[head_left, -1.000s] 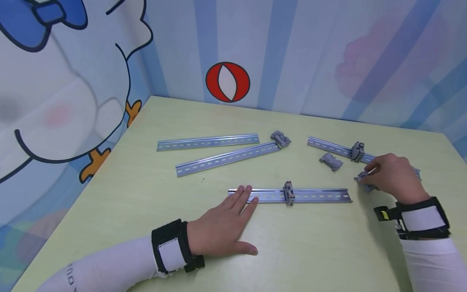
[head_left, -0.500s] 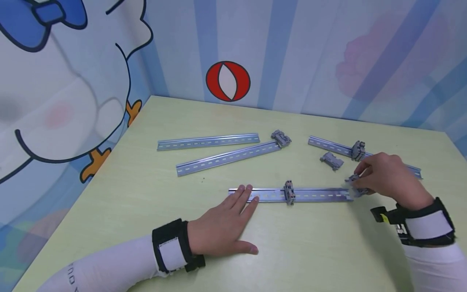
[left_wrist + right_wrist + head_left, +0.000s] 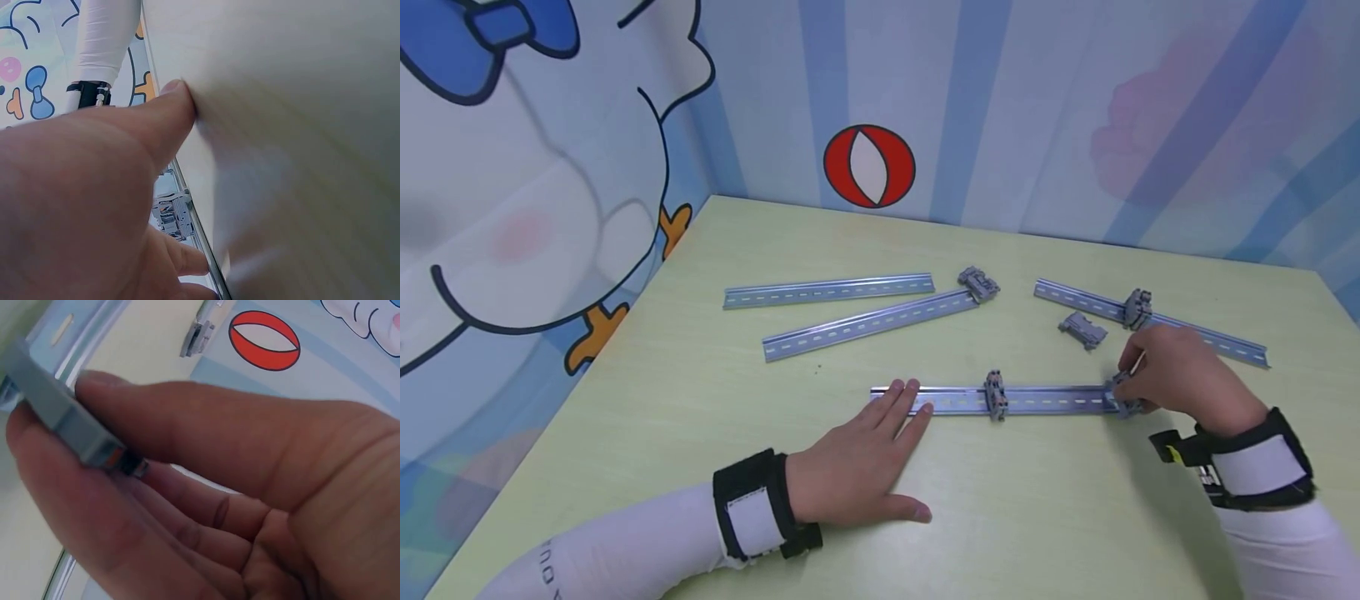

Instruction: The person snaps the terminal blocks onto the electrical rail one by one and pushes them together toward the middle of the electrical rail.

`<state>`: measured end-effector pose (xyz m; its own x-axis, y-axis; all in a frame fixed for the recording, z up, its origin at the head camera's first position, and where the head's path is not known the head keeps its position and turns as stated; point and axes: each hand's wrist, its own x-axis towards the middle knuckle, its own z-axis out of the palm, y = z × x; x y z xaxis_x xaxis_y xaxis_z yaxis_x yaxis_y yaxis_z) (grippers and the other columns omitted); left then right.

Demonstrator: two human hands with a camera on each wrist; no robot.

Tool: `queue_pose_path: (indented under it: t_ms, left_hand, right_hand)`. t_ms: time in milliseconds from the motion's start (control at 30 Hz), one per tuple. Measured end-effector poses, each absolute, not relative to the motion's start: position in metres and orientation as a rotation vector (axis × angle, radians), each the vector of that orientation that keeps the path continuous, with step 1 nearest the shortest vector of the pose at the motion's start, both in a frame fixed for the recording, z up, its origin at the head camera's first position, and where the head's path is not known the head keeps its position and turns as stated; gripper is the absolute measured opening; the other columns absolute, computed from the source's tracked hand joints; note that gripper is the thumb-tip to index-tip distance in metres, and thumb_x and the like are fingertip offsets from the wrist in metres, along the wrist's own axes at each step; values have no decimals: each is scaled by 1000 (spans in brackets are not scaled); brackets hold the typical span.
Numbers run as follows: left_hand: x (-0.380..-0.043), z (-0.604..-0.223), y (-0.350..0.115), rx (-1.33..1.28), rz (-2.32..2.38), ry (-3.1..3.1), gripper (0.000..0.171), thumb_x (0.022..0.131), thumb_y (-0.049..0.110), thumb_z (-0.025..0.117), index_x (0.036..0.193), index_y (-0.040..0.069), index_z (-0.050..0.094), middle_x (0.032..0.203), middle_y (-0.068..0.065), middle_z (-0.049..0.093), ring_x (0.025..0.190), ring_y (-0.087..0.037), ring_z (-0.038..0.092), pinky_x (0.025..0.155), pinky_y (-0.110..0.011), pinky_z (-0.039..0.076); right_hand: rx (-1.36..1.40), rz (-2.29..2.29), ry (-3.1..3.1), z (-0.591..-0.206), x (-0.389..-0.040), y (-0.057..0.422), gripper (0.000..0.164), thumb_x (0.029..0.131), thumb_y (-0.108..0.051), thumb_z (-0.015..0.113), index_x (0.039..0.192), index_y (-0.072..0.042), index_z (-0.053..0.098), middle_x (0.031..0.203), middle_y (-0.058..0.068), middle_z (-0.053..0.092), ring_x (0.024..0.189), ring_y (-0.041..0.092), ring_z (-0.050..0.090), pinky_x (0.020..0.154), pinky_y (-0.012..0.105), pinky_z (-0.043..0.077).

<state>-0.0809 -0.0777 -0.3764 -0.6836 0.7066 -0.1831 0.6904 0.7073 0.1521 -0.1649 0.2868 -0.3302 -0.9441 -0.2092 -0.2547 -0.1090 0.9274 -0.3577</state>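
Observation:
A slotted metal DIN rail (image 3: 1052, 401) lies crosswise at the front of the table, with one grey terminal block (image 3: 996, 395) standing across its middle. My left hand (image 3: 857, 467) lies flat with straight fingers, its fingertips pressing on the rail's left end. At the right end, my right hand (image 3: 1187, 375) pinches another grey terminal block (image 3: 75, 425) between thumb and fingers. In the head view that held block overlaps the rail's end and is partly hidden by the fingers. The left wrist view shows the left thumb and the standing block beyond the hand.
Two more DIN rails, a straight one (image 3: 827, 292) and a slanted one (image 3: 868, 326), lie at the back left. A loose terminal block (image 3: 978, 284) sits by the slanted one's end. Behind my right hand are another loose block (image 3: 1083, 331) and a rail (image 3: 1210, 337) carrying a block (image 3: 1137, 309).
My right hand has moved left with the pinched terminal block, from the table beside the rail to the rail's right end. The left hand has stayed in place.

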Motion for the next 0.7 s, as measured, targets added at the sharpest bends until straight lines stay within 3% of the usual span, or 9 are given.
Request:
queue_pose_path:
  t_ms: [367,700]
  left_hand:
    - [-80,-377,-77,1121,89,2700,103,87,73,47,156,5,13,162,-19,-3,150,-32,-1,119,-39,14]
    - [-81,-377,-77,1112,89,2691,103,87,73,46,157,6,12,162,-19,-4,150,-31,-3,120,-40,14]
  right_hand:
    - [-293,-430,2906,-337,-163,278,11,73,-3,74,79,0,64,70,7,60,56,18,55,49,32,44]
    - [-283,-458,2904,-337,-163,275,11,72,-1,74,77,-1,64,71,8,60,55,16,56,49,31,46]
